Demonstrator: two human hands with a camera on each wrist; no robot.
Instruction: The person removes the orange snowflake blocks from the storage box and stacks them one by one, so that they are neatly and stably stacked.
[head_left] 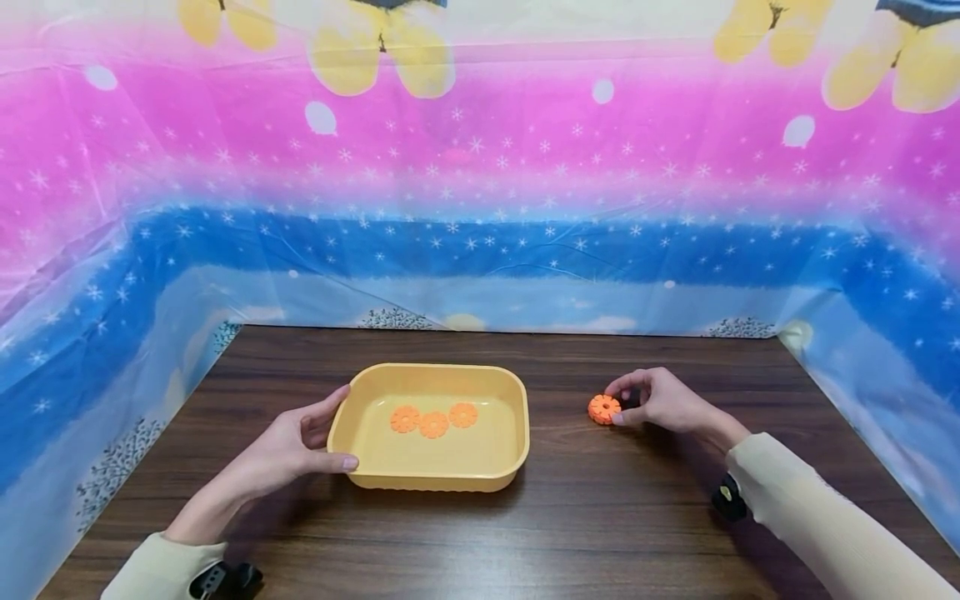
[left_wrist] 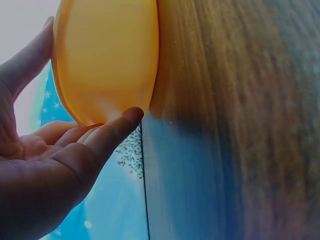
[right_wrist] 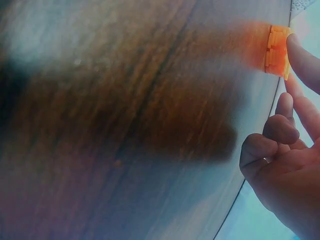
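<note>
A yellow rectangular tray (head_left: 442,483) stands on the dark wood table, left of centre. Three orange notched plastic discs lie flat on its floor: a left disc (head_left: 405,419), a middle disc (head_left: 433,426) and a right disc (head_left: 463,415). My left hand (head_left: 279,446) grips the tray's left end, thumb at the near corner and fingers along the far side; the left wrist view shows the tray wall (left_wrist: 107,50) between them. To the right of the tray, my right hand (head_left: 671,402) pinches at a small stack of orange notched discs (right_wrist: 276,50) with thumb and index finger. How many it grips is unclear.
The dark wood-grain table (head_left: 480,542) reaches back to a patterned cloth (head_left: 480,242) that hangs behind it and along both sides. Black straps with small devices sit on both wrists, by the left cuff (head_left: 217,579) and the right cuff (head_left: 729,497).
</note>
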